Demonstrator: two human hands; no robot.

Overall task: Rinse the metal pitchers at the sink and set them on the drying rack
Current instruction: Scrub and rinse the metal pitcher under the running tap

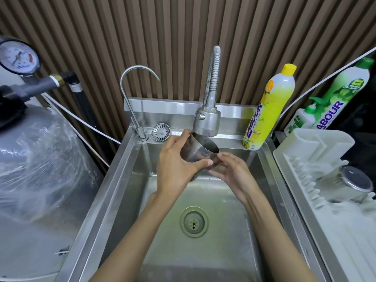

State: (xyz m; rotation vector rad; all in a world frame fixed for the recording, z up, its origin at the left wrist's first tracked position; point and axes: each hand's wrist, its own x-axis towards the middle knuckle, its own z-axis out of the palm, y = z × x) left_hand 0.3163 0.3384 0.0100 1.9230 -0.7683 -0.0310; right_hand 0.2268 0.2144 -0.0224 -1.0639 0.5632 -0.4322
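Observation:
A small metal pitcher (198,152) is held tilted over the steel sink (126,169), its mouth right under the flexible spray faucet head (206,122). My left hand (177,165) wraps around the pitcher's left side, thumb across its front. My right hand (232,171) cups it from below and the right, fingertips touching its lower edge. A second metal pitcher (353,184) lies upside down on the white drying rack (317,200) at the right. Whether water is running I cannot tell.
A thin gooseneck tap (134,94) and a strainer plug (160,132) stand on the sink's back ledge. A yellow dish soap bottle (268,110) sits at the back right corner, green bottles (343,94) behind the rack. A plastic-wrapped tank (34,159) with a gauge fills the left.

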